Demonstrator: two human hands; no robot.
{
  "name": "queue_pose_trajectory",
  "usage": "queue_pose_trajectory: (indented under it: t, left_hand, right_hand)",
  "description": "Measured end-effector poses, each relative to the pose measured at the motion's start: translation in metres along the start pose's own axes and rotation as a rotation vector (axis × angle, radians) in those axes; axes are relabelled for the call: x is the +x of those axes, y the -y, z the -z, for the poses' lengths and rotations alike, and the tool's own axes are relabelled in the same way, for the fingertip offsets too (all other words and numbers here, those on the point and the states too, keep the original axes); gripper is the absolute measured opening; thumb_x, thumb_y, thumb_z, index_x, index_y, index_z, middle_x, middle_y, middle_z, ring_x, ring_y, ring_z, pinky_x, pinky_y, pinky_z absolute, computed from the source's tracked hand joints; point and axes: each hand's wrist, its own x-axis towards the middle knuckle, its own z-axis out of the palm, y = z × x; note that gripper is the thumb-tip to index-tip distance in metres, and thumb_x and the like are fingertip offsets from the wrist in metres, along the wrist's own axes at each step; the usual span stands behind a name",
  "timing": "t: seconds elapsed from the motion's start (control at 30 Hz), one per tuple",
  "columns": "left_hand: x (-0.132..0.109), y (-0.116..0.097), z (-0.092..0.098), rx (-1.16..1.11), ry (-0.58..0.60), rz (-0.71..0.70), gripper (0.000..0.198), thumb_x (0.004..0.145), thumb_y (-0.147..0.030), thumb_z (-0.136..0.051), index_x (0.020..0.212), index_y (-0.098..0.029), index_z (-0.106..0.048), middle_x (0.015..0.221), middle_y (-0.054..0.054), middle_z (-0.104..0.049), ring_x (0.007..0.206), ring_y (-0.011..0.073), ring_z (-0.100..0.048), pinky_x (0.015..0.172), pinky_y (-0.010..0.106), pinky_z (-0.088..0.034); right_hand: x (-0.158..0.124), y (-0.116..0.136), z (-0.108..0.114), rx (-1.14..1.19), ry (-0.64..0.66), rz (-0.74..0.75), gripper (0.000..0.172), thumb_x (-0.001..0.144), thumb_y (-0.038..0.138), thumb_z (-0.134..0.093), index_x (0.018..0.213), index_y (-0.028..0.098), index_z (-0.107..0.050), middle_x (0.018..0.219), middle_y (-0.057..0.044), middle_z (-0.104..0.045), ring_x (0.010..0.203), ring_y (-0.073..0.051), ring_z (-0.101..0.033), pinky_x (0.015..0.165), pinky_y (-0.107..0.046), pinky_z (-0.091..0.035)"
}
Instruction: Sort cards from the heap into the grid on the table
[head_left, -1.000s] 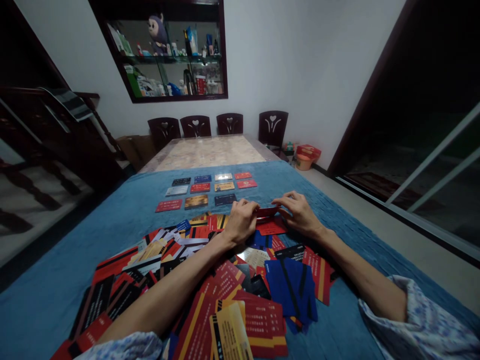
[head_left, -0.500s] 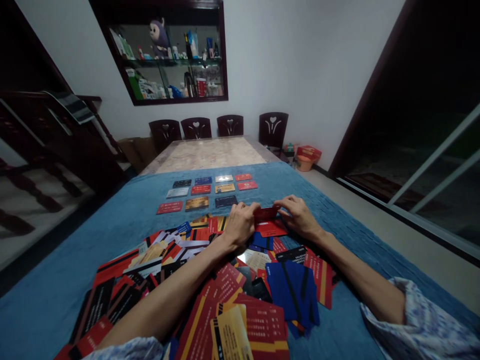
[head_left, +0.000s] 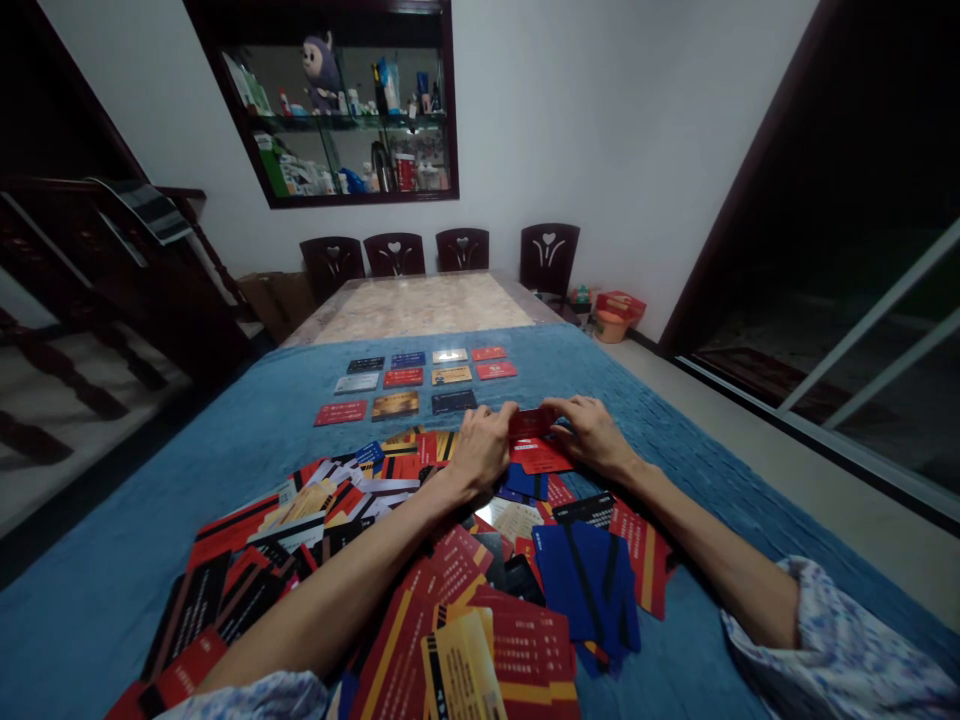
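Note:
Between my two hands a dark red card (head_left: 529, 424) stands tilted up on its long edge. My left hand (head_left: 484, 445) grips its left end, fingers bent. At the opposite end, my right hand (head_left: 592, 432) pinches the card with thumb and fingertips. Bright red cards (head_left: 544, 459) lie just beneath it. Under my forearms spreads a heap of loose cards, among them blue cards (head_left: 585, 580), red ones with yellow stripes (head_left: 517, 640) and a gold card (head_left: 463, 665). Beyond my hands, several cards lie face up in rows, including a dark blue card (head_left: 453, 402) near my left hand.
A blue cloth (head_left: 247, 430) covers the near part of the table; its stone top (head_left: 427, 305) shows at the far end. Dark chairs (head_left: 550, 258) stand behind it. A wall cabinet (head_left: 345, 120) holds bottles and a plush toy. Right of the table sits an orange bucket (head_left: 611, 326).
My right hand has shifted slightly left along the dark red card, closer to my left hand. The heap and the rows of cards look the same.

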Motion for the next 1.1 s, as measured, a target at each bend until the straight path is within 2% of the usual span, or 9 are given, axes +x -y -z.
queue_pose_trajectory:
  t: [0.2, 0.37, 0.77, 1.1]
  left_hand:
    - [0.000, 0.001, -0.004, 0.030, -0.011, 0.026, 0.039, 0.082, -0.005, -0.045, 0.119, -0.017, -0.050, 0.097, 0.010, -0.067, 0.093, 0.0258, -0.057, 0.079, 0.036, -0.039]
    - [0.000, 0.000, -0.001, 0.008, 0.027, 0.061, 0.036, 0.085, -0.006, -0.042, 0.118, -0.017, -0.050, 0.100, 0.011, -0.067, 0.097, 0.0261, -0.056, 0.082, 0.037, -0.038]
    - [0.003, 0.002, 0.001, -0.173, 0.005, 0.148, 0.038, 0.085, -0.010, -0.045, 0.121, -0.021, -0.051, 0.109, 0.007, -0.067, 0.101, 0.0229, -0.058, 0.089, 0.037, -0.037]
    - [0.008, 0.005, 0.010, -0.206, 0.079, 0.200, 0.040, 0.082, -0.017, -0.051, 0.122, -0.021, -0.051, 0.110, 0.007, -0.068, 0.103, 0.0253, -0.058, 0.088, 0.039, -0.039]
  right_hand:
    - [0.003, 0.000, -0.005, -0.033, -0.020, 0.003, 0.033, 0.086, 0.014, -0.055, 0.118, 0.022, -0.058, 0.106, -0.009, -0.072, 0.092, -0.025, -0.061, 0.085, -0.040, -0.041]
    - [0.004, 0.005, -0.002, -0.056, -0.006, 0.012, 0.037, 0.085, 0.015, -0.054, 0.121, 0.021, -0.058, 0.110, -0.009, -0.071, 0.097, -0.026, -0.059, 0.086, -0.040, -0.040]
    - [0.006, 0.015, 0.016, -0.120, 0.081, 0.019, 0.050, 0.083, 0.032, -0.058, 0.130, 0.018, -0.053, 0.113, -0.014, -0.062, 0.105, -0.029, -0.049, 0.083, -0.039, -0.038]
    - [0.014, 0.017, 0.018, -0.244, 0.168, 0.020, 0.053, 0.086, 0.039, -0.058, 0.135, 0.019, -0.051, 0.119, -0.015, -0.060, 0.107, -0.030, -0.047, 0.084, -0.039, -0.036]
